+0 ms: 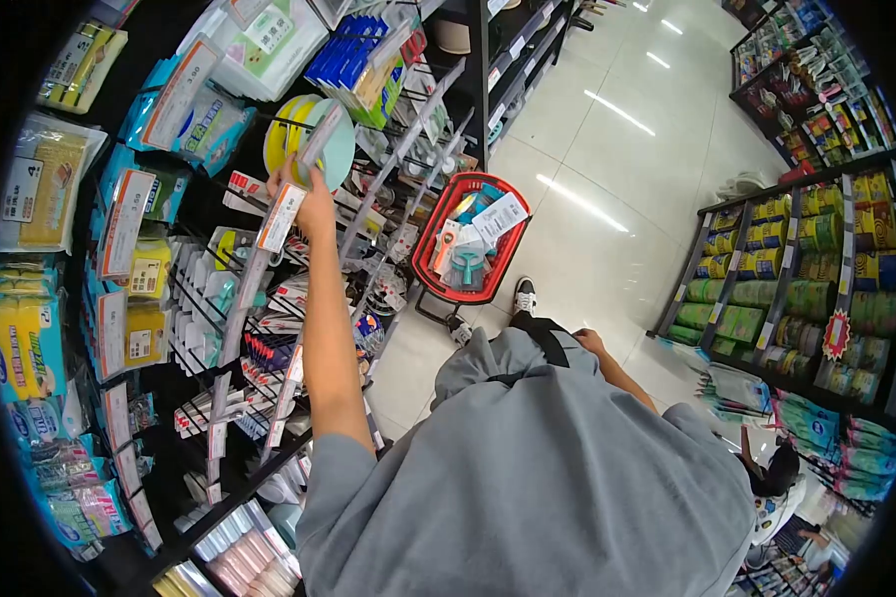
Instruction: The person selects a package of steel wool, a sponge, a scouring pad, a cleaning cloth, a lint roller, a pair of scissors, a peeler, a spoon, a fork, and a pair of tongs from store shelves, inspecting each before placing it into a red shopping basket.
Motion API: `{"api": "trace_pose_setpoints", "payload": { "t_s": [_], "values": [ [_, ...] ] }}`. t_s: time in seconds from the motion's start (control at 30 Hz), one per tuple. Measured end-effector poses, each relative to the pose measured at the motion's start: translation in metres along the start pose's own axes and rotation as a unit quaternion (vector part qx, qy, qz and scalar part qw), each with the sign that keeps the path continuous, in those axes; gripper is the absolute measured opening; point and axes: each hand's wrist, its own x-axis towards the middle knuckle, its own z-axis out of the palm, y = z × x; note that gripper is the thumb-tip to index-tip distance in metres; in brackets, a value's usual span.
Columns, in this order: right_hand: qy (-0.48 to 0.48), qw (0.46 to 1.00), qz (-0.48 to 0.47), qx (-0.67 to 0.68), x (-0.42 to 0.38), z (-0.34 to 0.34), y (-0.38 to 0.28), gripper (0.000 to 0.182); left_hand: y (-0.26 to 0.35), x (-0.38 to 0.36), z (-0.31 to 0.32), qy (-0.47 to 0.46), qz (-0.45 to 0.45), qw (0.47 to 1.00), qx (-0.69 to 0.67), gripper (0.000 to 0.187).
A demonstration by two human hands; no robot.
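My left hand (312, 206) reaches up to the hanging rack, its fingers closed at the lower edge of a yellow round disc (281, 139). A price tag partly covers the fingers and the disc. Beside it hangs a mint-coloured round disc (337, 154). My right hand (589, 341) hangs low by my right side, fingers loosely apart, with nothing visible in it. On the floor ahead of my feet stands a red shopping basket (505, 276). Inside lie a teal-handled tool (467, 263), an orange-handled item (444, 249) and a white label card (500, 217).
Racks of packaged goods and price tags (125, 221) fill the left side. Blue and green packs (370, 70) hang above the discs. A tiled aisle (617, 149) runs ahead. Shelves with yellow and green packs (796, 269) line the right. Another person (782, 497) is behind at lower right.
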Motion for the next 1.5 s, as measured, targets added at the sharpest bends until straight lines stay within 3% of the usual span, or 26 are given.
{"api": "trace_pose_setpoints", "payload": {
  "t_s": [0.1,0.33,0.4,0.47,0.53,0.57,0.7,0.8,0.9,0.97,1.1,1.2,1.27,1.37,1.43,1.47,1.5],
  "values": [
    [0.001,1.000,0.019,0.013,-0.002,0.001,-0.002,0.030,0.001,0.002,0.003,-0.019,-0.025,0.999,-0.008,0.032],
    [0.023,0.998,0.041,0.033,-0.018,-0.006,-0.014,0.030,-0.008,-0.017,0.011,0.028,0.031,0.999,0.019,0.034],
    [0.026,0.998,0.039,0.034,-0.018,-0.004,-0.017,0.030,-0.005,-0.038,0.010,0.101,-0.003,0.991,0.086,0.033],
    [0.026,0.999,0.041,0.022,-0.017,-0.001,-0.014,0.031,0.017,-0.066,0.006,0.087,-0.149,0.985,0.024,0.030],
    [0.037,0.997,0.056,0.039,-0.021,0.000,-0.019,0.029,0.002,-0.098,0.026,-0.034,-0.100,0.990,-0.094,0.025],
    [0.043,0.996,0.069,0.047,-0.024,-0.003,-0.021,0.027,0.028,-0.101,0.027,-0.085,-0.142,0.969,-0.183,0.023],
    [0.045,0.995,0.055,0.066,-0.028,-0.012,-0.031,0.025,0.060,-0.068,0.063,-0.177,-0.038,0.970,-0.163,0.026],
    [0.045,0.994,0.065,0.077,-0.027,-0.017,-0.029,0.024,0.061,-0.023,0.102,-0.138,0.042,0.986,-0.088,0.035],
    [0.051,0.989,0.076,0.115,-0.023,-0.014,-0.014,0.026,0.052,0.009,0.128,-0.108,0.017,0.992,-0.062,0.041],
    [0.067,0.985,0.090,0.135,-0.024,-0.014,-0.008,0.027,0.052,0.026,0.139,-0.139,-0.015,0.987,-0.074,0.043],
    [0.065,0.979,0.110,0.162,-0.032,-0.012,0.010,0.030,0.071,0.020,0.139,-0.141,-0.062,0.980,-0.125,0.039],
    [0.059,0.979,0.125,0.151,-0.034,-0.016,0.013,0.031,0.095,0.007,0.128,-0.072,-0.012,0.988,-0.134,0.032],
    [0.060,0.977,0.149,0.141,-0.034,-0.024,0.012,0.031,0.109,-0.002,0.119,-0.085,-0.029,0.985,-0.148,0.027],
    [0.020,0.990,0.097,0.104,-0.011,-0.032,0.015,0.038,0.129,-0.032,0.110,-0.168,-0.052,0.965,-0.193,0.023],
    [0.045,0.989,0.037,0.139,0.017,-0.033,0.011,0.030,0.142,-0.061,0.101,-0.216,-0.130,0.917,-0.309,0.024],
    [0.050,0.975,0.052,0.212,0.015,-0.048,-0.018,0.028,0.149,-0.075,0.092,-0.251,-0.182,0.887,-0.343,0.025],
    [0.073,0.969,-0.019,0.234,0.018,-0.059,-0.044,0.027,0.149,-0.092,0.090,-0.270,-0.199,0.858,-0.389,0.027]
  ]
}}
